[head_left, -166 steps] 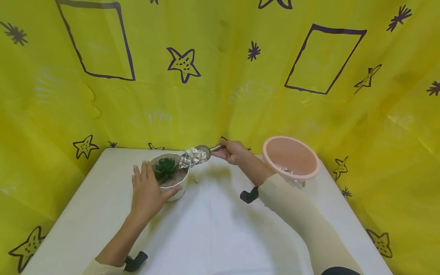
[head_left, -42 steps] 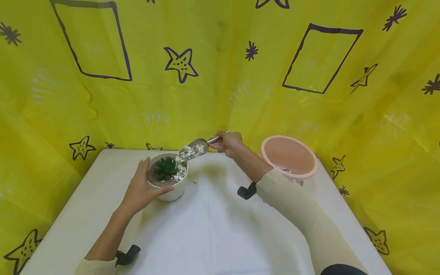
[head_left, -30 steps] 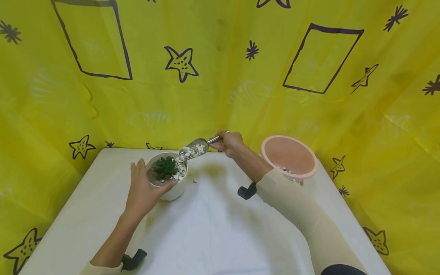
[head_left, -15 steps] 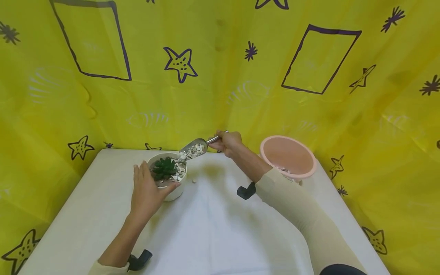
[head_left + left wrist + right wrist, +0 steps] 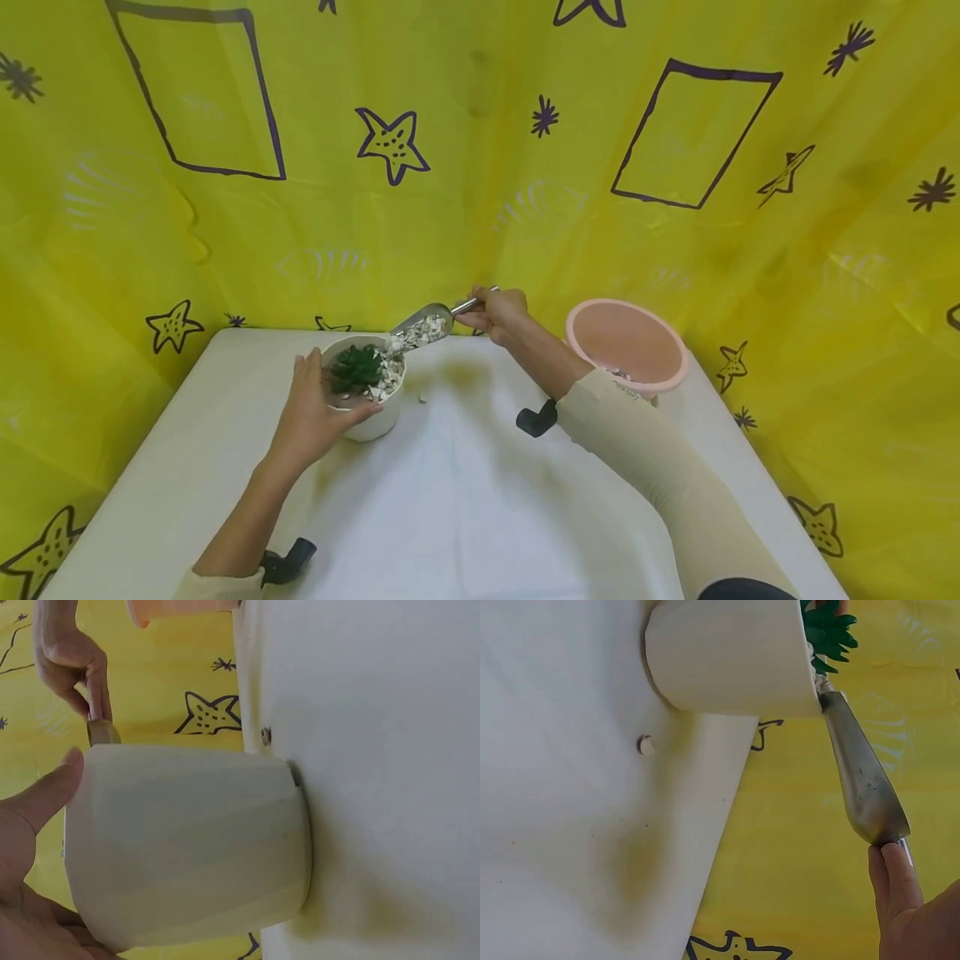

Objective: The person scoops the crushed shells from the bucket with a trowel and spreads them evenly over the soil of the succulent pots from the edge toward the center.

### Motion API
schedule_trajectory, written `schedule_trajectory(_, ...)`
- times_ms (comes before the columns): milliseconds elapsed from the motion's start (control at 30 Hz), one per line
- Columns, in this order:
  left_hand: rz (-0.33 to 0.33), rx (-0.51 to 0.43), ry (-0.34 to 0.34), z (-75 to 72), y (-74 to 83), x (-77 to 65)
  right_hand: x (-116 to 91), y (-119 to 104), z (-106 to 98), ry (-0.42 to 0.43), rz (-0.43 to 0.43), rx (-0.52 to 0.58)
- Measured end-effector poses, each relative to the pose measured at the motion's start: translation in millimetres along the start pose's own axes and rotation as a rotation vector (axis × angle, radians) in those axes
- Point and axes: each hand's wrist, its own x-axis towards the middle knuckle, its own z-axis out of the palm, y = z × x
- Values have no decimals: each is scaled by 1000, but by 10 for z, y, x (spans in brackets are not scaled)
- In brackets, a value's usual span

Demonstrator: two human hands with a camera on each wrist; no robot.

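Observation:
A white plant pot (image 5: 375,427) with a green succulent (image 5: 356,369) stands left of centre on the white table. White pebbles (image 5: 386,379) cover the right part of its soil. My left hand (image 5: 307,421) holds the pot at its rim, thumb on the near side and fingers at the left, as the left wrist view also shows. My right hand (image 5: 501,312) grips the handle of a metal scoop (image 5: 862,776). The scoop, loaded with more white pebbles (image 5: 426,329), tilts down toward the pot, its tip right at the right rim.
A pink basin (image 5: 626,342) with a few pebbles at its bottom stands at the table's back right, behind my right forearm. One loose pebble (image 5: 646,745) lies on the table beside the pot. A yellow patterned curtain (image 5: 465,208) hangs behind the table (image 5: 465,517).
Since the oldest frame, pebbles have gone from the scoop onto the right side of the soil, and the scoop's load has shrunk. Lately the left hand has shifted slightly at the rim.

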Motion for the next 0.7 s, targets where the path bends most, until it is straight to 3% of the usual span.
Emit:
schedule_trajectory(133, 34, -41, -26, -30, -27, 37, 3, -2, -3, 2, -5, 5)
schedule_trajectory(267, 11, -47, -9, 20, 1, 15, 5, -1, -7, 3, -10, 12)
schedule_trajectory(500, -97, 86, 111, 153, 167, -75, -9, 0, 0, 7, -20, 8)
schedule_trajectory(700, -119, 145, 160, 185, 191, -63, -16, 9, 13, -6, -34, 11)
